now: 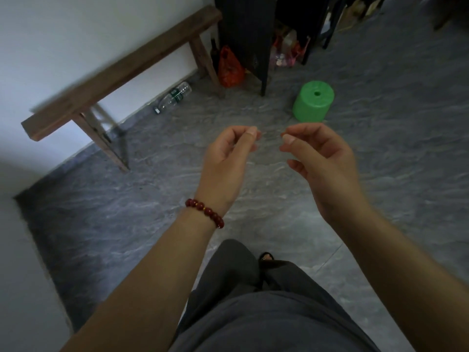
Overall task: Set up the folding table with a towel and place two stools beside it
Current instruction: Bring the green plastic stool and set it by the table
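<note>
**Empty hands, one stool in reach, no table or towel in sight**

Nearest the camera, both forearms reach forward over dark trousers. The left hand (224, 163), with a red bead bracelet (205, 212) on its wrist, and the right hand (321, 161) hover side by side above the grey floor (127, 224), fingers loosely curled, thumb tips close to the forefingers. Neither grasps anything that can be made out; if something thin runs between the fingertips, it is too fine to see.

Just beyond the right hand a green stool (313, 101) stands on the floor, a round plastic drum with a hole in the middle of its seat. It is probably light, stiff and somewhat slick; the lower rim, or both sides of the drum, looks the surest place to take hold, and a finger might hook the hole.

To the left, along the white wall, stands a long wooden bench (121, 69), blurred by camera motion. A clear plastic bottle (173, 96) lies on the floor under it at the wall's foot. Farther back a red bag (229, 68) sits beside a dark cabinet (246, 39), whose top is cut off by the frame; the clutter behind it cannot be identified.

The folding table, the towel and a second stool are not in view.
</note>
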`<control>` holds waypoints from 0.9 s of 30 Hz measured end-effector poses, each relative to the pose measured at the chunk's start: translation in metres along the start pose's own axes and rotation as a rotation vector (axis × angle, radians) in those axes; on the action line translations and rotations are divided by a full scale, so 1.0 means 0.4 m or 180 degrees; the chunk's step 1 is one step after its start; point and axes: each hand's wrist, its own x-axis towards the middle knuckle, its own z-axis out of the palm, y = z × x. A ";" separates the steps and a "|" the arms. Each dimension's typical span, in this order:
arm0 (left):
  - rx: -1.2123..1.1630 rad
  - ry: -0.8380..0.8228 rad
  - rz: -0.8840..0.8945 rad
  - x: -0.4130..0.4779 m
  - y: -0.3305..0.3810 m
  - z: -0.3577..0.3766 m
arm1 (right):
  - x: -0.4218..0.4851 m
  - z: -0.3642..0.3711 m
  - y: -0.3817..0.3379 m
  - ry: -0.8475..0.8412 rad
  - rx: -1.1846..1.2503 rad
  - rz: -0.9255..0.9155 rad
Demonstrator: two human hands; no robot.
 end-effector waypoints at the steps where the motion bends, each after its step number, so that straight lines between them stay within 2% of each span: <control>1: 0.0004 0.0007 -0.0026 0.023 0.000 0.012 | 0.027 -0.005 -0.004 -0.0011 0.0017 0.0013; 8: 0.0002 -0.0066 0.0065 0.260 0.048 0.096 | 0.268 -0.045 -0.045 0.0017 0.0014 -0.0023; 18: 0.0148 -0.0453 0.0301 0.646 0.161 0.235 | 0.648 -0.107 -0.143 0.0271 -0.0115 -0.0107; 27: 0.0147 -0.0526 0.0174 0.863 0.199 0.364 | 0.871 -0.206 -0.186 0.0406 0.0009 -0.0107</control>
